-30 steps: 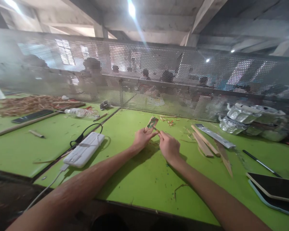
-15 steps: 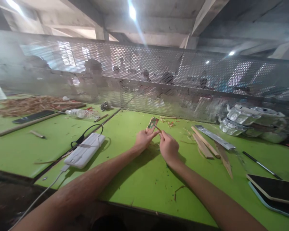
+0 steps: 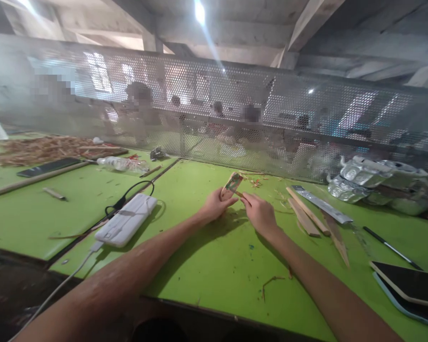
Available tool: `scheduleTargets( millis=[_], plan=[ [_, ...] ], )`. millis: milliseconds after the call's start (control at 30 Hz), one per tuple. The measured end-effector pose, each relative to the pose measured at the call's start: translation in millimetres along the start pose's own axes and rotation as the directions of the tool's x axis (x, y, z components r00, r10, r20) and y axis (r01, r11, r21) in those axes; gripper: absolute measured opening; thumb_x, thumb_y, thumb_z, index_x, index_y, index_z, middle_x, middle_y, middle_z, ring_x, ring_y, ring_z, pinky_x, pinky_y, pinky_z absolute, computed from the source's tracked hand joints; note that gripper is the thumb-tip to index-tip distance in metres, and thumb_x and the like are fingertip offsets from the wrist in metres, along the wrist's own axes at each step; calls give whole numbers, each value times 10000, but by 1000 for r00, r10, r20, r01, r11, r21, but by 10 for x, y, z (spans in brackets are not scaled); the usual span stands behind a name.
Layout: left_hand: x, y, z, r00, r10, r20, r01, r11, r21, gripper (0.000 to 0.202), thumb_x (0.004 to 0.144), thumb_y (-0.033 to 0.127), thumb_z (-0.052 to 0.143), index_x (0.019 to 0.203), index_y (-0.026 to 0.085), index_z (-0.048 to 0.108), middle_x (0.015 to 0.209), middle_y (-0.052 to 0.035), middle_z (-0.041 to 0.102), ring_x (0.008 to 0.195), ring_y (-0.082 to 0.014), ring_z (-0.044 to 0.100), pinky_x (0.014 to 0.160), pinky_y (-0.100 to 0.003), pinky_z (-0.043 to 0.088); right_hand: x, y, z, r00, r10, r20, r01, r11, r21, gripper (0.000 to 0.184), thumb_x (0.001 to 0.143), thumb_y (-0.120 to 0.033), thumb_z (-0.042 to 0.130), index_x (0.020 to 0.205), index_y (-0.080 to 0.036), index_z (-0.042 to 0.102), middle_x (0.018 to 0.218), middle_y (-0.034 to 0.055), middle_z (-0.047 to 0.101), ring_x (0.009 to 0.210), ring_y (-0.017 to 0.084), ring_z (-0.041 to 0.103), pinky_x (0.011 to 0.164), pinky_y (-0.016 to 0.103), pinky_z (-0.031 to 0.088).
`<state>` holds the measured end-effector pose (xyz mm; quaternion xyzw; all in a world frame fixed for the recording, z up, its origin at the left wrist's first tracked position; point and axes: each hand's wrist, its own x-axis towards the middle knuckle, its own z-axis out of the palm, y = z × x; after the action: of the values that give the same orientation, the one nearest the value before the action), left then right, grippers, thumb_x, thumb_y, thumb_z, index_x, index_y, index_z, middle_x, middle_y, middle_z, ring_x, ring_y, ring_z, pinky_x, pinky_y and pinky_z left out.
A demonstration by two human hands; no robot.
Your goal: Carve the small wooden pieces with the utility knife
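My left hand [image 3: 214, 205] is closed on a small flat wooden piece [image 3: 231, 184] with green and dark marks, held tilted above the green table [image 3: 214, 256]. My right hand [image 3: 260, 212] is pinched on a thin stick [image 3: 239, 193] whose tip touches the piece's lower edge. Both hands meet near the middle of the table, knuckles resting close to its surface.
A white power bank [image 3: 126, 226] with black and white cables lies to the left. Wooden slats [image 3: 304, 216] and a silvery strip [image 3: 322, 204] lie to the right, with foil packets [image 3: 374, 178], a pen [image 3: 390, 247] and dark tablets [image 3: 410, 285]. A perforated metal screen [image 3: 214, 109] closes the back; people sit behind it.
The view has shifted slightly; both hands sit a little further right and higher in the frame. They hold the same piece and stick the same way.
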<state>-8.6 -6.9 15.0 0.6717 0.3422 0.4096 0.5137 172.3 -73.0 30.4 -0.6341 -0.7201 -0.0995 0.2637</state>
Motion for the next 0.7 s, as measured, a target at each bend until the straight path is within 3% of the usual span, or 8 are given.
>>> scheduleTargets(
  millis=[133, 300, 400, 533, 600, 700],
  plan=[
    [-12, 26, -14, 999, -28, 42, 29, 1000, -8, 301, 929, 336, 781, 1014, 234, 512, 654, 91, 588, 437, -95, 507, 433, -233, 413, 16, 46, 0, 1000, -29, 10, 29, 999, 18, 416, 1091, -238, 448, 1242, -155, 826, 985, 146, 823, 721, 231, 736, 586, 317, 550],
    [-9, 48, -6, 997, -80, 3, 79, 993, 89, 243, 890, 196, 735, 927, 236, 499, 680, 82, 560, 496, -96, 506, 476, -238, 400, 55, 147, -76, 999, -37, -16, 37, 999, 5, 403, 1084, -252, 476, 1235, -153, 836, 1013, 144, 831, 681, 218, 726, 566, 312, 543],
    [-13, 80, 5, 995, -96, 12, 93, 987, 132, 215, 878, 226, 740, 915, 230, 528, 693, 64, 574, 531, -115, 522, 508, -255, 415, 72, 184, -118, 998, -52, -48, 52, 999, 0, 388, 1065, -260, 514, 1256, -165, 838, 1081, 149, 840, 739, 234, 753, 609, 332, 577],
    [-5, 72, 3, 998, 17, -53, -3, 971, 240, 361, 778, 375, 888, 850, 220, 570, 752, 23, 623, 634, -146, 564, 563, -270, 421, 99, 204, -133, 998, -51, -42, 49, 998, -48, 408, 1080, -282, 493, 1271, -186, 840, 1035, 132, 850, 706, 225, 740, 561, 310, 535],
    [-7, 53, -1, 997, 26, -71, -4, 958, 285, 422, 724, 415, 933, 847, 218, 581, 785, 4, 650, 655, -159, 582, 559, -274, 416, 138, 278, -164, 998, -1, -62, -3, 998, -57, 406, 1084, -283, 494, 1264, -183, 844, 1047, 139, 851, 692, 220, 734, 553, 303, 516],
    [-22, 38, 7, 999, -1, -47, 16, 949, 316, 427, 711, 419, 939, 878, 214, 604, 828, -16, 683, 661, -168, 609, 545, -273, 421, 211, 499, -262, 977, 169, -127, -176, 983, -49, 376, 1052, -269, 544, 1237, -159, 852, 1056, 170, 850, 730, 248, 750, 589, 318, 521]
  ],
)
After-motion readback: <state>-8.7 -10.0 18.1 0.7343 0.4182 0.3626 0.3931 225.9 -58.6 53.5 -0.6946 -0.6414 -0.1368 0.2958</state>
